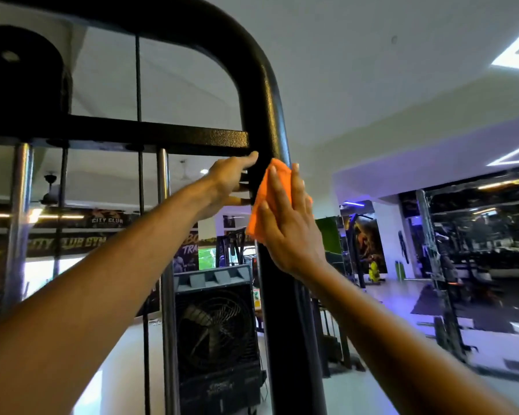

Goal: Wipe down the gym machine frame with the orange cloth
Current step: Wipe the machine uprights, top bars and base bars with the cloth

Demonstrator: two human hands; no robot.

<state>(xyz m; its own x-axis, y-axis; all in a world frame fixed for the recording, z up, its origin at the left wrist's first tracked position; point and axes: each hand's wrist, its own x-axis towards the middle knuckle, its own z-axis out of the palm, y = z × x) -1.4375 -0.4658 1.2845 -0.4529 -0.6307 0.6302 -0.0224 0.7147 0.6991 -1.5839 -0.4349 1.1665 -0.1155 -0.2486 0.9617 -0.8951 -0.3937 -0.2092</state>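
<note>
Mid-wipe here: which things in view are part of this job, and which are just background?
In the job:
- orange cloth, pressed flat on the upright by the right hand
- black frame upright and its crossbar
- left hand, gripping the upright just under the crossbar

Background:
- black fan unit
- chrome guide rods
- City Club banners
- rack at far right

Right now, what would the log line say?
right hand pressing orange cloth on frame post | left hand gripping post | wiping underway

Both forearms bare, no sleeves; left hand [226, 182], right hand [288, 226] ungloved, ringless.
</note>
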